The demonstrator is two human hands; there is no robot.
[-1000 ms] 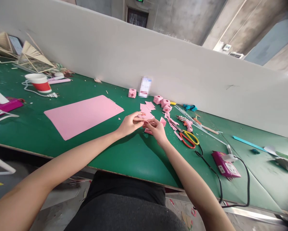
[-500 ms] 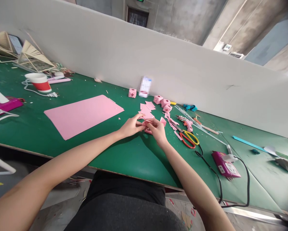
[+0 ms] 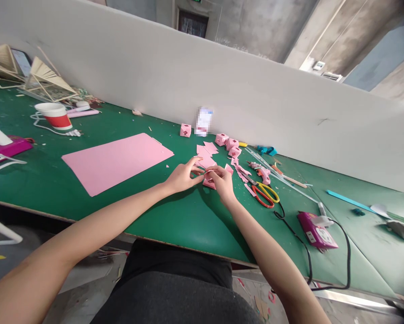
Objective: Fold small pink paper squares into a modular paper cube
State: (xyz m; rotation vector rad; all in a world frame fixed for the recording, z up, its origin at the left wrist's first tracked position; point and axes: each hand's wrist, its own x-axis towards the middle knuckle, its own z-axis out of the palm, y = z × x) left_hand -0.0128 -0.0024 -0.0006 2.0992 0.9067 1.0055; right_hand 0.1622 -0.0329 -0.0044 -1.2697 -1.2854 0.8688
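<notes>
A small piece of pink paper is pinched in my right hand, edge-on to me and mostly hidden by the fingers. My left hand is just left of it, fingers apart and tips close to the paper; whether they touch it I cannot tell. Under my hands lies a folded pink paper piece on the green table. Loose pink paper squares are spread just beyond. Past them stand several pink paper cubes with diamond-shaped cutouts.
Right of my hands lie scissors, pink offcuts, a glue gun and clear glue sticks. A purple power strip trails a black cable. Leftward are a large pink sheet and a paper cup. A partition backs the table.
My left fingers have spread and drawn slightly away from the small paper. My right hand keeps its pinch, and the paper now appears thinner, turned edge-on.
</notes>
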